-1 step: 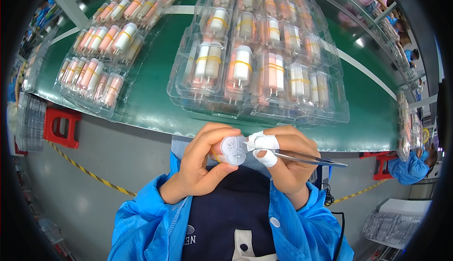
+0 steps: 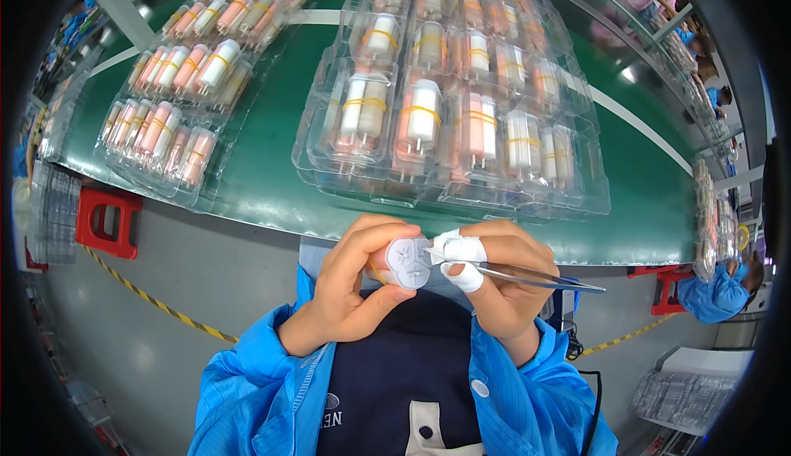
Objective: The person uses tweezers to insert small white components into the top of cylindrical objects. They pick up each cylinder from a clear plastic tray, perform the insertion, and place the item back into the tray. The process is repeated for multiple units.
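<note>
My left hand [image 2: 353, 279] is closed round a bundle of pink cylinders [image 2: 378, 263] with a yellow band. The bundle's pale grey, three-lobed end piece [image 2: 409, 263] faces up, with small raised details on it. Metal tweezers [image 2: 540, 276] are pinched in my right hand [image 2: 504, 271], whose thumb and forefinger wear white coverings. The tweezer tips reach the right edge of the grey end piece; whether they grip anything there is too small to tell. Both hands are in front of the green table's near edge, close to my body.
Stacked clear plastic trays [image 2: 449, 180] on the green table [image 2: 264, 184] hold banded white, pink and grey cylinders. More such trays [image 2: 156, 163] lie at the left. Red stools [image 2: 109, 224] stand on the floor. A co-worker in blue [image 2: 713, 293] is at the far right.
</note>
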Motion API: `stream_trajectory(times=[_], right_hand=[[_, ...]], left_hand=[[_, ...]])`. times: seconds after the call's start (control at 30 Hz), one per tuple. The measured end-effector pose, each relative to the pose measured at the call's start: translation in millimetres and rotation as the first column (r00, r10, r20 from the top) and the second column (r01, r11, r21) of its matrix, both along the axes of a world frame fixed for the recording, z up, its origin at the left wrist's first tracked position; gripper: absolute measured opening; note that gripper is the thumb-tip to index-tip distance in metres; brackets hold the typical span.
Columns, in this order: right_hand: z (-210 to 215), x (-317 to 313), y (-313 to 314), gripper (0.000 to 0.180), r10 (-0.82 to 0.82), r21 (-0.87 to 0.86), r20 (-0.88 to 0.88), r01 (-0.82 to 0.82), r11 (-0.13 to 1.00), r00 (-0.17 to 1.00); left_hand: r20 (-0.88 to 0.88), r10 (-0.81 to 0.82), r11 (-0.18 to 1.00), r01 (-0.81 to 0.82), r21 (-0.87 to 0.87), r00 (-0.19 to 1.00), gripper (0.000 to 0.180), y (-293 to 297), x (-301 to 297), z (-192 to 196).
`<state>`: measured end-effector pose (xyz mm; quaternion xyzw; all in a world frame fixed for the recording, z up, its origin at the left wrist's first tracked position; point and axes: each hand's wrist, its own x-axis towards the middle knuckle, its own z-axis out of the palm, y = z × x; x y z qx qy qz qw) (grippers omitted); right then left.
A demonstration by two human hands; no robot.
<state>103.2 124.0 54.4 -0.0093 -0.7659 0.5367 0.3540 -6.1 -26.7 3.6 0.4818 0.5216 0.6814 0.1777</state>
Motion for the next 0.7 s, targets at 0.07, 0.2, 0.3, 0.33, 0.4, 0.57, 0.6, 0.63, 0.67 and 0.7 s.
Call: stream_trajectory(times=[0.07,0.2,0.3,0.33,0.4,0.57,0.6,0.63,0.67,0.7], right_hand=[[0,-1,1,0.016,0.008,0.029,-0.007,-0.008,1.000,1.000],[1,-1,-1,0.016,-0.003,0.019,0.022,0.003,1.000,1.000],[1,-2,-1,0.015,0.008,0.000,0.031,-0.008,1.000,0.999],[2,-2,-1,0.015,0.013,0.001,0.029,-0.013,1.000,0.999],[5,-3,0,0.014,0.027,0.011,0.046,-0.027,1.000,0.999],[20,-6,3,0.013,0.076,0.073,0.175,-0.090,0.993,0.982],[23,-6,4,0.013,0.078,0.107,0.221,-0.104,0.989,0.972],[26,-6,6,0.013,0.078,0.139,0.267,-0.119,0.983,0.960],[28,-7,8,0.013,0.076,0.170,0.313,-0.135,0.976,0.947],[26,-8,10,0.013,0.078,0.172,0.301,-0.135,0.976,0.951]], left_hand=[[0.007,0.026,0.999,-0.026,0.024,1.000,0.050,1,0,-1],[-0.027,0.045,0.999,-0.045,0.022,0.999,0.049,1,0,-1],[-0.076,0.067,0.998,-0.066,0.018,0.995,0.049,1,-2,1],[-0.079,0.080,0.997,-0.078,0.024,0.994,0.048,2,-1,2],[-0.115,0.102,0.995,-0.101,0.019,0.988,0.047,1,0,4],[-0.319,0.137,0.990,-0.143,0.004,0.938,0.048,1,-6,2],[-0.363,0.134,0.990,-0.138,0.016,0.922,0.048,2,-7,1],[-0.407,0.130,0.991,-0.131,0.026,0.904,0.049,3,-9,1],[-0.450,0.126,0.992,-0.124,0.035,0.884,0.049,4,-9,0],[-0.410,0.116,0.992,-0.123,0.010,0.905,0.049,4,-9,-3]])
